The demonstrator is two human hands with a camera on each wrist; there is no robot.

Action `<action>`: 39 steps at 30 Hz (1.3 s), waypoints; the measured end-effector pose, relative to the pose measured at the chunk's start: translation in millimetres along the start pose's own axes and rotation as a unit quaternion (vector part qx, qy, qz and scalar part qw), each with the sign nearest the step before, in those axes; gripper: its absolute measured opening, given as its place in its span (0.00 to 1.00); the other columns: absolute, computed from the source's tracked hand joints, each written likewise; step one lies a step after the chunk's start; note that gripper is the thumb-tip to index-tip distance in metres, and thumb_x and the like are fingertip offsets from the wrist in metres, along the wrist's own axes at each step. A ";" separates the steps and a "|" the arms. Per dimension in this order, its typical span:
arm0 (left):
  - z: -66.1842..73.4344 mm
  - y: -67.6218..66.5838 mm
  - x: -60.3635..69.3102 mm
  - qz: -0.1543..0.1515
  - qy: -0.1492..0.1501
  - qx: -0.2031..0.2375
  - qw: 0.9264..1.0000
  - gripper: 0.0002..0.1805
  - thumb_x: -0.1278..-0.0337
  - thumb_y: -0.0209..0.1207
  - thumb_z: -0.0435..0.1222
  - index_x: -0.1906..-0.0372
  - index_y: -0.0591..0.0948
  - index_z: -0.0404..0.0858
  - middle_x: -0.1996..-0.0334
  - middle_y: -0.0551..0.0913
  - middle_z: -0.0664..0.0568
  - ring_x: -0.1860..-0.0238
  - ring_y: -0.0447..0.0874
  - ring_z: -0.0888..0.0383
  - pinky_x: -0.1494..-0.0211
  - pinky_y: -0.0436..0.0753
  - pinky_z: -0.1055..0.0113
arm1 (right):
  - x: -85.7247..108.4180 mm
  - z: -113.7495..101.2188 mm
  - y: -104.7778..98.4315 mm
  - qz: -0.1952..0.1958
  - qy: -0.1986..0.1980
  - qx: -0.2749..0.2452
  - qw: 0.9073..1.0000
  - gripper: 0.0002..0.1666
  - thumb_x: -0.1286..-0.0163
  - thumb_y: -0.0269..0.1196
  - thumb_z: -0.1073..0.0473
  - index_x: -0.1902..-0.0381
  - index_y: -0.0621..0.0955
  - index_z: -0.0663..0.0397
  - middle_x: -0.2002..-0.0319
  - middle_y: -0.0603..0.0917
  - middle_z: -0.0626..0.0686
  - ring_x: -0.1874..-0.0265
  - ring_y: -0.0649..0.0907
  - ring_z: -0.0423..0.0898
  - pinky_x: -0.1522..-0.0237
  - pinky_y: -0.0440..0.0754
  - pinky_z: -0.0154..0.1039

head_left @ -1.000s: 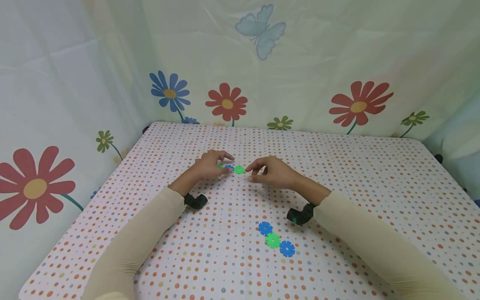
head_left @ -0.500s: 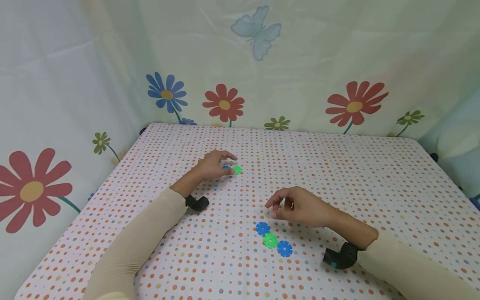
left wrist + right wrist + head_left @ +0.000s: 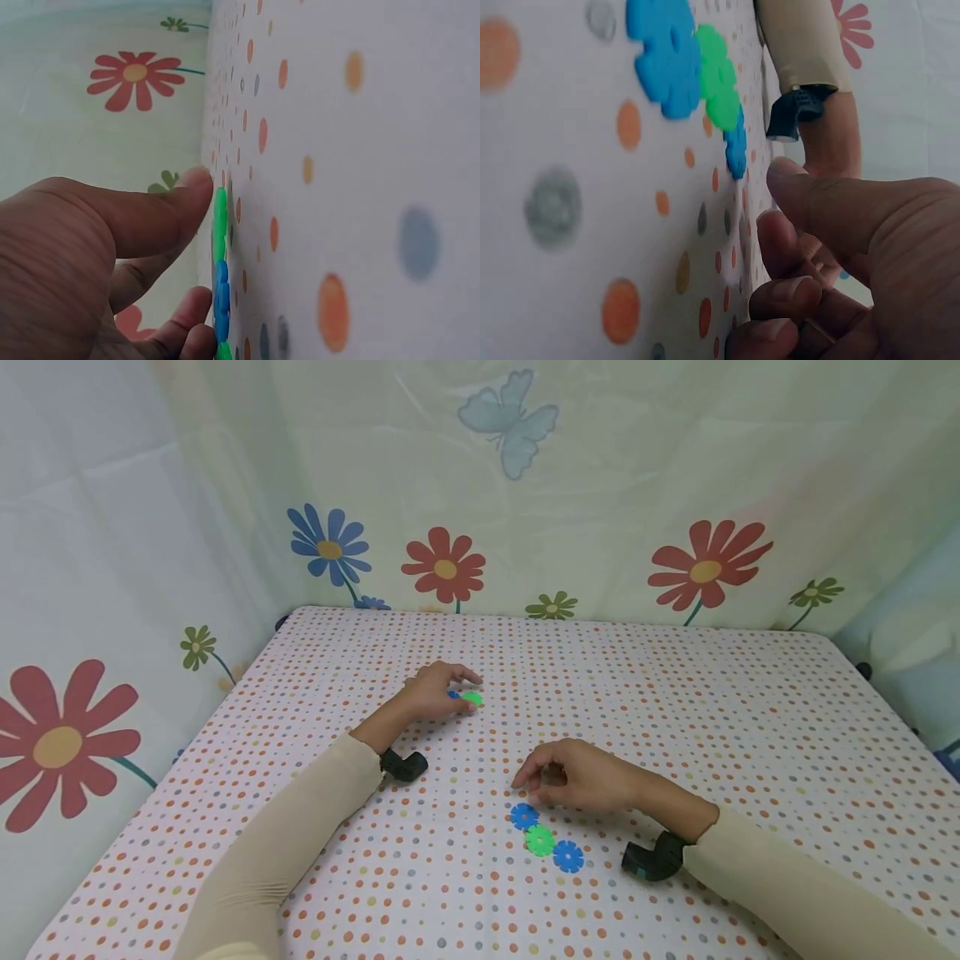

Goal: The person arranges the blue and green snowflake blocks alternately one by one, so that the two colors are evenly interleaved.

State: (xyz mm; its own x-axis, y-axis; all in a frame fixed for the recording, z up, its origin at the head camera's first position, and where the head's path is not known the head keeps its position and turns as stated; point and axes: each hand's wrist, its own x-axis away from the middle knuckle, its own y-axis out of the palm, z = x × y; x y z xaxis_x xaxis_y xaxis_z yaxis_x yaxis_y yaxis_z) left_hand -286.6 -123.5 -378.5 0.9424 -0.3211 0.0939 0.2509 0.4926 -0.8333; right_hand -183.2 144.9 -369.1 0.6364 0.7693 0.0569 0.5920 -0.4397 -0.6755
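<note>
Currently, your left hand (image 3: pixel 433 692) spreads wide, right hand (image 3: pixel 588 775) curls empty; lowering it could skew the nearest notched blue plastic disc (image 3: pixel 519 818).

I've got a white desk (image 3: pixel 720 693) spotted with colour, and there's the near green disc (image 3: pixel 540 840): a blue disc (image 3: pixel 523 816) adjoins its far-left edge, another blue disc (image 3: pixel 568 857) its near-right, and a green-blue-green row (image 3: pixel 222 296) lies well beyond it.
</note>
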 end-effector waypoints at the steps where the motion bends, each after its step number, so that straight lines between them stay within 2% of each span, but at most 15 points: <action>1: 0.1 0.9 -0.3 0.002 -0.002 -0.001 1.000 0.22 0.43 0.68 0.47 0.43 0.81 0.57 0.36 0.77 0.51 0.31 0.68 0.45 0.31 0.56 0.31 | -1.2 0.8 -0.3 -0.005 -0.002 0.000 1.000 0.09 0.33 0.67 0.57 0.55 0.85 0.43 0.64 0.83 0.43 0.75 0.74 0.37 0.71 0.73 0.30; 7: -1.7 2.7 -1.1 0.010 -0.002 0.002 1.000 0.19 0.44 0.69 0.45 0.46 0.84 0.56 0.36 0.77 0.53 0.32 0.68 0.44 0.31 0.53 0.30 | -3.0 1.4 -0.7 -0.021 -0.002 0.010 1.000 0.10 0.34 0.68 0.57 0.55 0.86 0.37 0.63 0.83 0.40 0.68 0.77 0.38 0.66 0.75 0.31; 11: -3.7 2.1 -1.1 0.011 -0.002 -0.001 1.000 0.17 0.44 0.69 0.45 0.48 0.85 0.57 0.35 0.76 0.53 0.35 0.70 0.43 0.33 0.55 0.31 | -3.3 0.3 1.0 -0.028 -0.007 0.023 0.999 0.11 0.34 0.68 0.57 0.56 0.86 0.34 0.63 0.83 0.38 0.69 0.76 0.37 0.67 0.74 0.30; 18: -3.9 3.5 -0.5 0.018 0.003 0.002 1.000 0.16 0.43 0.69 0.46 0.49 0.86 0.56 0.34 0.76 0.52 0.31 0.68 0.44 0.33 0.55 0.32 | -2.0 1.4 1.3 -0.039 -0.022 0.047 0.998 0.14 0.34 0.67 0.57 0.53 0.86 0.32 0.63 0.82 0.38 0.72 0.74 0.35 0.69 0.73 0.29; 26: -0.7 2.6 3.6 0.023 -0.003 -0.013 1.000 0.16 0.43 0.68 0.45 0.49 0.86 0.57 0.34 0.75 0.52 0.32 0.68 0.45 0.36 0.59 0.36 | -0.1 1.8 0.7 -0.065 -0.023 0.068 0.995 0.19 0.38 0.71 0.51 0.49 0.85 0.30 0.60 0.79 0.38 0.73 0.71 0.38 0.69 0.72 0.30; 33: 0.4 2.4 6.1 0.021 0.002 -0.019 1.000 0.16 0.43 0.68 0.46 0.48 0.85 0.55 0.36 0.75 0.51 0.34 0.70 0.44 0.37 0.59 0.37 | 1.4 1.6 1.5 -0.064 -0.030 0.085 0.994 0.19 0.39 0.72 0.49 0.49 0.85 0.28 0.60 0.78 0.37 0.73 0.71 0.39 0.69 0.71 0.29; 39: 1.1 1.4 6.0 0.026 0.006 -0.019 0.999 0.16 0.43 0.68 0.45 0.49 0.86 0.55 0.36 0.76 0.52 0.32 0.68 0.44 0.37 0.58 0.37 | 2.0 -0.7 1.2 -0.061 -0.030 0.091 0.994 0.19 0.41 0.73 0.49 0.51 0.85 0.27 0.60 0.78 0.37 0.72 0.71 0.38 0.67 0.72 0.30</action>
State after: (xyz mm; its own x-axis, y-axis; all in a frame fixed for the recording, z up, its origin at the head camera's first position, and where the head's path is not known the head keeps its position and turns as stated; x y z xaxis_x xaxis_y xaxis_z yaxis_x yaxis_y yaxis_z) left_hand -280.4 -123.8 -378.4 0.9507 -0.3070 0.0439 0.1936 0.4768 -0.8574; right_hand -180.9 145.5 -369.3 0.5323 0.8399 0.1065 0.5598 -0.2548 -0.7885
